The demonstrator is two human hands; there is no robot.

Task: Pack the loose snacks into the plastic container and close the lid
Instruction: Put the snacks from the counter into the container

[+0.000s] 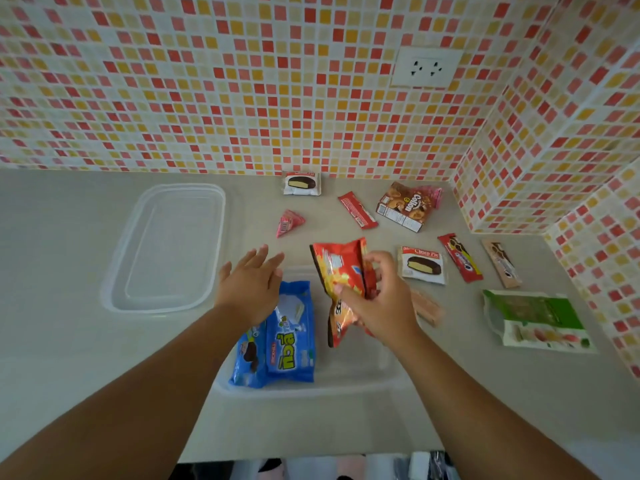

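I see my right hand [377,299] clamped on the orange snack bag [341,282], which hangs with its long axis nearly upright, directly over the free right half of the plastic container [322,384] on the tabletop [69,341]. My left hand [251,285] hovers with the grip apart above the blue packs [291,337] already lying inside. I judge the bag must go down and lie flat beside them.

The left hand [250,289] covers the far end of the blue packets [277,344] and part of the clear container's [311,388] far rim. The right hand [381,303] hides much of the orange bag [341,271] and one end of a blurred pinkish wrapper [427,308]. The small print on the packets near the worktop's [69,341] far right corner is too small to read.
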